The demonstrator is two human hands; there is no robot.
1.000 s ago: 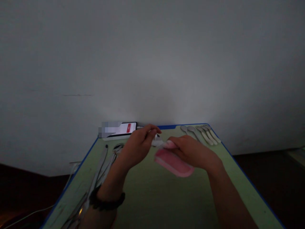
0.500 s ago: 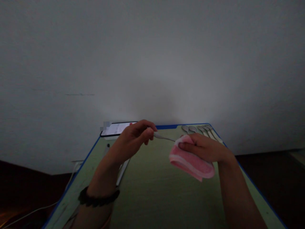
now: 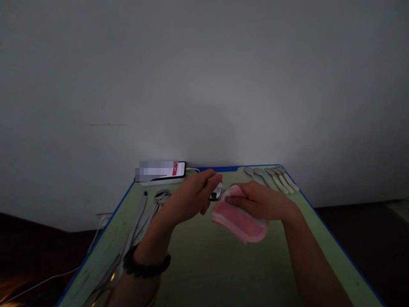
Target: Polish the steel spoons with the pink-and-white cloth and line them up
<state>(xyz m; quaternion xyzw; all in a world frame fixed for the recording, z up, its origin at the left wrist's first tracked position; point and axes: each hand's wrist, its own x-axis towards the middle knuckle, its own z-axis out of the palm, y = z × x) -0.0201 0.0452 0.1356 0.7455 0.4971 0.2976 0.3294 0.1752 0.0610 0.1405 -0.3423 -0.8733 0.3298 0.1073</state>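
My left hand (image 3: 191, 197) is closed on the handle of a small metal spoon (image 3: 216, 194), over the middle of the green table (image 3: 204, 264). Just to its right, my right hand (image 3: 260, 201) is closed on a folded pink cloth (image 3: 239, 221), and the cloth's top edge is wrapped round the spoon's far end. Both hands are held a little above the tabletop, and most of the spoon is hidden by fingers and cloth.
Several spoons (image 3: 273, 177) lie in a row at the table's far right corner. More cutlery (image 3: 140, 217) lies along the left side. A phone with a lit screen (image 3: 161, 170) rests at the far left edge, against a grey wall.
Half a second ago the hands were apart with the spoon's shaft showing between them. They have now come together again, and the cloth covers the spoon's end.
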